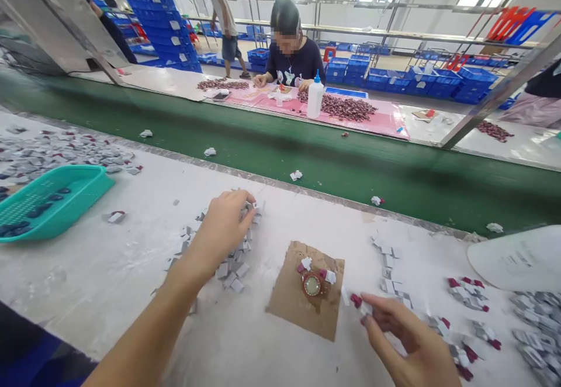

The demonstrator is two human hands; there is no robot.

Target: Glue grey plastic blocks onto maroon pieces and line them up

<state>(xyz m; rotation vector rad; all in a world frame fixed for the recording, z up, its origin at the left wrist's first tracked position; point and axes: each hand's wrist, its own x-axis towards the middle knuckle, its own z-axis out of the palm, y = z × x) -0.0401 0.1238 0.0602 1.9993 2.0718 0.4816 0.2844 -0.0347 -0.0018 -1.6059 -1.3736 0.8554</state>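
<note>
My left hand [225, 223] is over a pile of small grey-and-white block-like pieces [236, 270]. Its thumb and forefinger pinch one such piece [256, 205]. At the right, my right hand [407, 334] holds a small white piece with a dark red end [356, 300] between thumb and fingertips. Between the hands lies a brown cardboard square [302, 311]. On it sits a round cap-like dish [312, 284] in a wet brown patch, with two white-and-red pieces [331, 277] beside it.
A green tray [87, 200] with dark pieces stands left, near a grey-white heap [65, 153]. More pieces [467, 293] and a white tub [521, 258] are right. A green conveyor belt [263, 159] carries small pieces. Across it, a person [289, 54] works near a glue bottle [315, 99].
</note>
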